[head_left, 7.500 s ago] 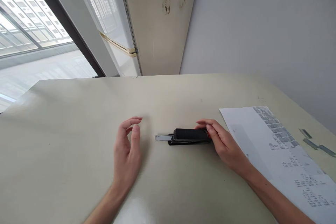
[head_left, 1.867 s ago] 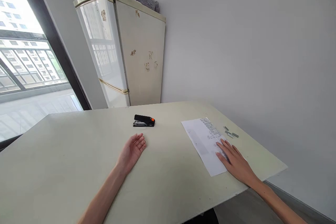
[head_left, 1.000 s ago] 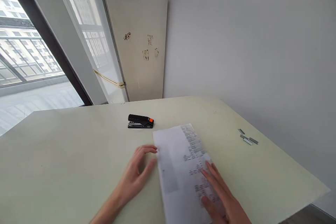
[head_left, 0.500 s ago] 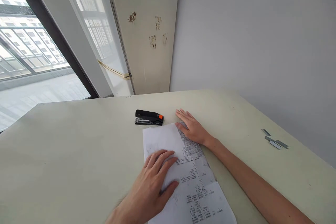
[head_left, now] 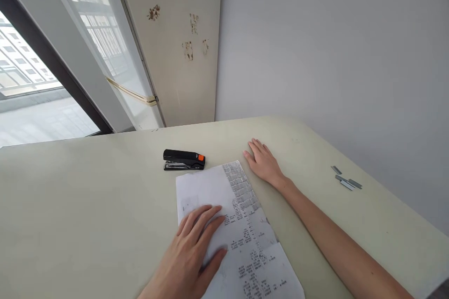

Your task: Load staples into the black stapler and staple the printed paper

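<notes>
Printed paper sheets (head_left: 199,189) lie on the table in front of me, with a band of many rows of silvery staples (head_left: 240,184) along the upper right edge. My left hand (head_left: 196,247) rests on the left part of the sheets, fingers spread and holding nothing. To the right of the paper's top corner, my right hand (head_left: 264,161) lies flat on the tabletop, fingers apart and off the paper. A black stapler (head_left: 182,160) with an orange button stands just beyond the paper's top edge, its arm raised a little.
Several strips of loose staples (head_left: 347,182) lie at the right of the pale table (head_left: 87,210). Behind the table rise a grey wall (head_left: 315,46) and a stained cream panel (head_left: 175,79). A glass window (head_left: 28,70) is at the far left.
My right hand has slid right, off the paper's corner and onto the table, uncovering the staple band. My left hand stays on the sheets. The whole view has shifted slightly.
</notes>
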### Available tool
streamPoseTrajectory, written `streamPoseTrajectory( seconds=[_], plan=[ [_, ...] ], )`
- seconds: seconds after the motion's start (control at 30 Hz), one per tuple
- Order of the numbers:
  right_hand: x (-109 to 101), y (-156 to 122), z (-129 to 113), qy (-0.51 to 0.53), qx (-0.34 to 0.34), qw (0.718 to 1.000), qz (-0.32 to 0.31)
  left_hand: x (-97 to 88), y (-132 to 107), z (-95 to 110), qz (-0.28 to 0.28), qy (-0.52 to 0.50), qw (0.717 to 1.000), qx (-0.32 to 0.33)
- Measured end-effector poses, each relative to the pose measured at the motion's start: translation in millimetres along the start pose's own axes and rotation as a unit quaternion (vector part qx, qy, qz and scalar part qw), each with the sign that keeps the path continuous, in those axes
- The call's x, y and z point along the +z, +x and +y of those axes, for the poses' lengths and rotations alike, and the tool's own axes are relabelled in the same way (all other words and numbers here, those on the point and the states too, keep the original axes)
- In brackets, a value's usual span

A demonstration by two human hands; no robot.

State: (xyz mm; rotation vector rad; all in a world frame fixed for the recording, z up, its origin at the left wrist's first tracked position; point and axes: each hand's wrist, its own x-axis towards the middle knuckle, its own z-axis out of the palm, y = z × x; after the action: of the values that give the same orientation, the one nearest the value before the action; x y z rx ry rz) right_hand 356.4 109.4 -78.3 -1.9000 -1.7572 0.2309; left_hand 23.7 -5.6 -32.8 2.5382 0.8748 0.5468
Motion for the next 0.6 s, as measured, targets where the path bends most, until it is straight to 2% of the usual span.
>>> streamPoseTrajectory(
  seconds=[0.2, 0.3, 0.37, 0.43, 0.6],
  plan=[
    [-24.4, 9.1, 49.1, 0.006, 0.083, 0.994, 0.069, 0.4, -1.2, -2.0, -0.004, -0.010, 1.000, -0.008],
    [-33.1, 9.5, 57.5, 0.023, 0.101, 0.989, 0.102, 0.0, -1.0, -2.2, -0.003, 0.004, 1.000, 0.000],
    [-34.1, 8.0, 48.6, 0.039, 0.080, 0.990, 0.106, -0.1, -0.5, -2.1, 0.002, 0.023, 1.000, 0.012],
    [-31.5, 5.1, 29.7, 0.059, 0.033, 0.994, 0.088, -0.3, 0.2, -1.4, 0.007, 0.047, 0.999, 0.021],
    [-23.2, -8.6, -22.9, 0.118, -0.076, 0.990, -0.013, -2.7, 1.6, 1.1, 0.012, 0.100, 0.994, 0.031]
  ],
)
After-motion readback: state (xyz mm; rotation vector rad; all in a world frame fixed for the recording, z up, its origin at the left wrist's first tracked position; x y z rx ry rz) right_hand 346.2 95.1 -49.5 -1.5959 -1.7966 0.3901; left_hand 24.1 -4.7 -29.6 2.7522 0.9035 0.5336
